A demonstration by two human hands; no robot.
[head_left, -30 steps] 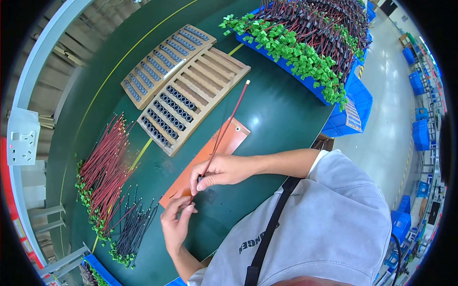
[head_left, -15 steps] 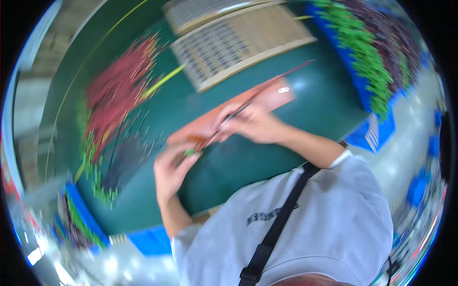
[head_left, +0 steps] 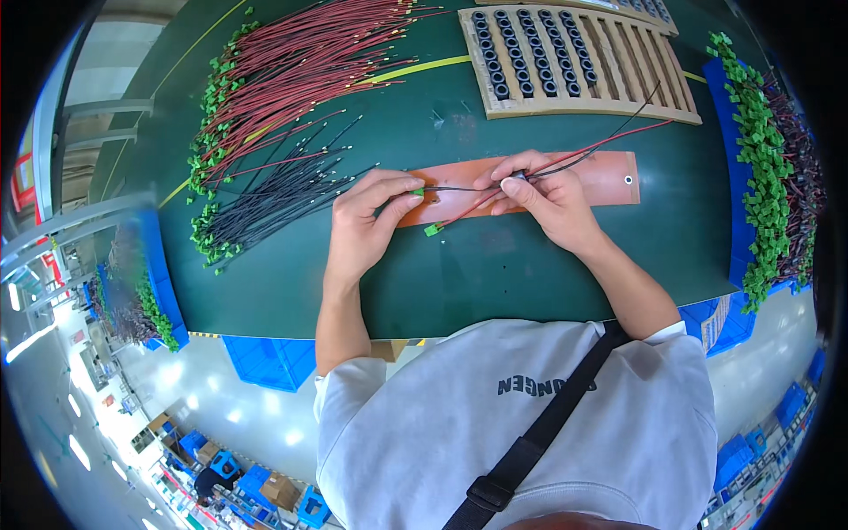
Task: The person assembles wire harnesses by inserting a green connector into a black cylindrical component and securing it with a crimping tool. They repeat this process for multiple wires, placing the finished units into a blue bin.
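My left hand [head_left: 371,216] pinches the green connector [head_left: 418,191] at the end of a black wire [head_left: 455,188]. My right hand [head_left: 552,194] is closed round a small dark piece [head_left: 519,177], mostly hidden by the fingers, that looks like one of the black rings in the tray. The black wire and a red wire [head_left: 471,208] run into this hand, and their bare ends stick out beyond it to the upper right. The red wire's green connector [head_left: 433,230] hangs free between my hands. Beneath them lies an orange-brown mat [head_left: 609,177].
Red wires [head_left: 300,79] with green connectors are heaped at the far left, black wires [head_left: 283,190] nearer. A cardboard tray [head_left: 609,62] with rows of black rings lies at the back. A blue bin [head_left: 738,185] of wires stands right, another blue bin [head_left: 161,274] left.
My view has turned and steadied after a blur. The two wires' green ends are now apart, the black one's in my left hand and the red one's loose.
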